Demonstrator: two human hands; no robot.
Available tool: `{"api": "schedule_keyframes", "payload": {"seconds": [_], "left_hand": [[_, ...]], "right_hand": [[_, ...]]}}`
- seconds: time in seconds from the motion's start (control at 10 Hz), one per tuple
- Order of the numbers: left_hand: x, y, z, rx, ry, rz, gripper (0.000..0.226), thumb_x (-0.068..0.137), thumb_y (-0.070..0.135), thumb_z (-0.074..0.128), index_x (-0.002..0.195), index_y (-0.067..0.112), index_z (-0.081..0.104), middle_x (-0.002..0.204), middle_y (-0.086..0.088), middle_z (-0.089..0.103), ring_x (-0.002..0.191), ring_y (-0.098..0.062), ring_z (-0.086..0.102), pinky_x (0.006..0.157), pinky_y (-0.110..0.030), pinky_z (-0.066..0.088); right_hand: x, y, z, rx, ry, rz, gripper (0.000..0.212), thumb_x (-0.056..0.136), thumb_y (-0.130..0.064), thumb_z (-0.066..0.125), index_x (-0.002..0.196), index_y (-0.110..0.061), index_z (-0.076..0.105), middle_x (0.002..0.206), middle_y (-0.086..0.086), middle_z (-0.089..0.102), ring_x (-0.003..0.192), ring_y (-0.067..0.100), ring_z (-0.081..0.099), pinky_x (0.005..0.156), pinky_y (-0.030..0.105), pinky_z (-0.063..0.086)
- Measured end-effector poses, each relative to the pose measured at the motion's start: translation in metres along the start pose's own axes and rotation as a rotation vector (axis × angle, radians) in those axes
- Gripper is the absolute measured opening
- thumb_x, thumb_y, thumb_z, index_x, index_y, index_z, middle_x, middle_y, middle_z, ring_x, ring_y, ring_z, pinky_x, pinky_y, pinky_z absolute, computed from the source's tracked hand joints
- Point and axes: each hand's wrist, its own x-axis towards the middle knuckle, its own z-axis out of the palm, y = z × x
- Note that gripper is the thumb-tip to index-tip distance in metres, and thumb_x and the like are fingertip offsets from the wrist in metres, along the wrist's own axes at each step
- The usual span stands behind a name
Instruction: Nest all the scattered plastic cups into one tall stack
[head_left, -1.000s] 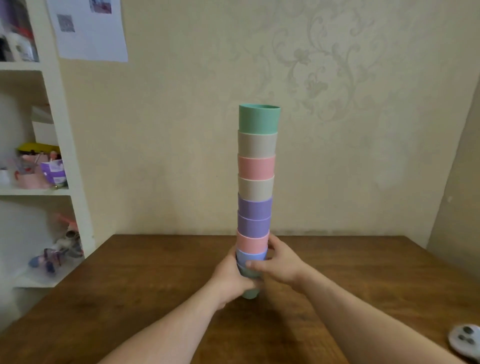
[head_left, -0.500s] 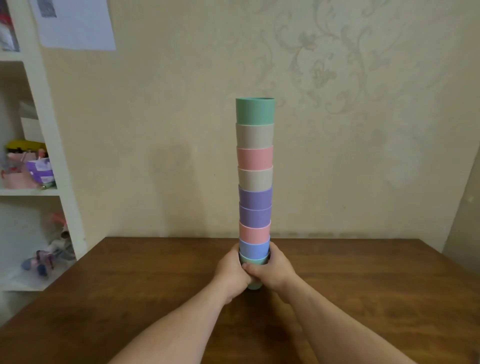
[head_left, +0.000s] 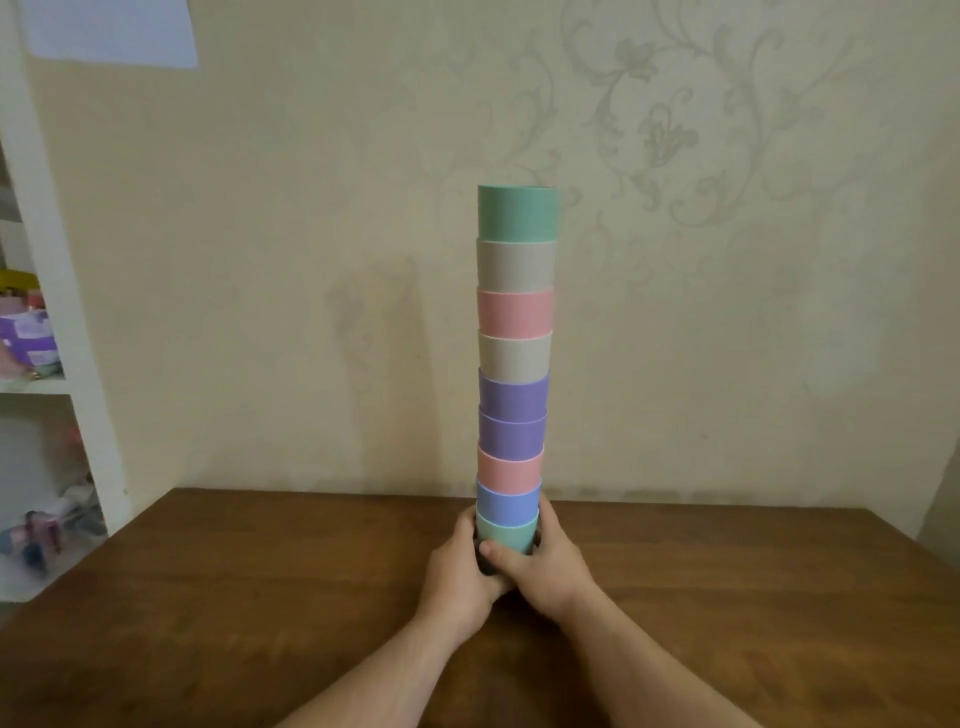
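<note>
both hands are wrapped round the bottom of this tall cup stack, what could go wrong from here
1. The stack is tall and narrow, gripped only at its base by the left hand and right hand; a sideways nudge could likely sway the top green cup and tip it.
2. The cups look loosely nested, with much of each wall showing, so a jolt might separate them onto the table.

This looks like a room in a home. The far wall (head_left: 322, 249) wears cream wallpaper with a faint floral scroll pattern. A wooden desk (head_left: 260, 597) stands against it. On the left, a white shelf unit (head_left: 62, 322) holds cluttered household odds and ends, blurred, and a paper sheet (head_left: 109, 31) hangs above it.
</note>
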Motion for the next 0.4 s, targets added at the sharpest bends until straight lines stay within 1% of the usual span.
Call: {"api": "schedule_keyframes", "payload": {"seconds": [0.1, 0.2, 0.3, 0.4], "left_hand": [[-0.001, 0.000, -0.001, 0.060, -0.010, -0.007, 0.077, 0.090, 0.013, 0.082, 0.159, 0.025, 0.050, 0.142, -0.001, 0.076, 0.113, -0.017, 0.071, 0.090, -0.024, 0.051], [-0.004, 0.002, -0.007, 0.120, -0.116, 0.021, 0.091, 0.088, 0.022, 0.079, 0.167, 0.033, 0.036, 0.144, 0.004, 0.074, 0.126, -0.021, 0.073, 0.096, -0.026, 0.054], [-0.008, -0.004, -0.013, 0.101, -0.192, 0.014, 0.107, 0.078, 0.034, 0.087, 0.169, 0.035, 0.029, 0.146, 0.012, 0.070, 0.131, -0.013, 0.069, 0.111, -0.028, 0.054], [-0.017, -0.014, -0.023, 0.207, -0.185, -0.017, 0.121, 0.085, 0.043, 0.087, 0.177, 0.017, 0.013, 0.161, 0.003, 0.060, 0.150, -0.014, 0.058, 0.123, -0.025, 0.043]], "right_hand": [[-0.003, 0.004, 0.004, -0.009, -0.016, 0.022, 0.083, 0.076, -0.045, 0.087, 0.144, -0.055, 0.041, 0.120, -0.023, 0.073, 0.108, 0.001, 0.069, 0.090, 0.026, 0.053], [-0.009, 0.006, 0.006, -0.083, -0.033, 0.042, 0.120, 0.067, -0.053, 0.084, 0.165, -0.042, 0.015, 0.134, -0.010, 0.072, 0.120, 0.015, 0.069, 0.102, 0.034, 0.055], [-0.019, 0.004, -0.002, -0.163, -0.062, 0.122, 0.138, 0.076, -0.049, 0.085, 0.170, -0.025, -0.014, 0.158, 0.002, 0.058, 0.142, 0.022, 0.057, 0.110, 0.029, 0.047], [-0.044, 0.001, -0.016, -0.321, -0.100, 0.136, 0.125, 0.090, -0.044, 0.077, 0.169, -0.016, -0.017, 0.166, 0.006, 0.047, 0.150, 0.023, 0.050, 0.111, 0.024, 0.040]]}}
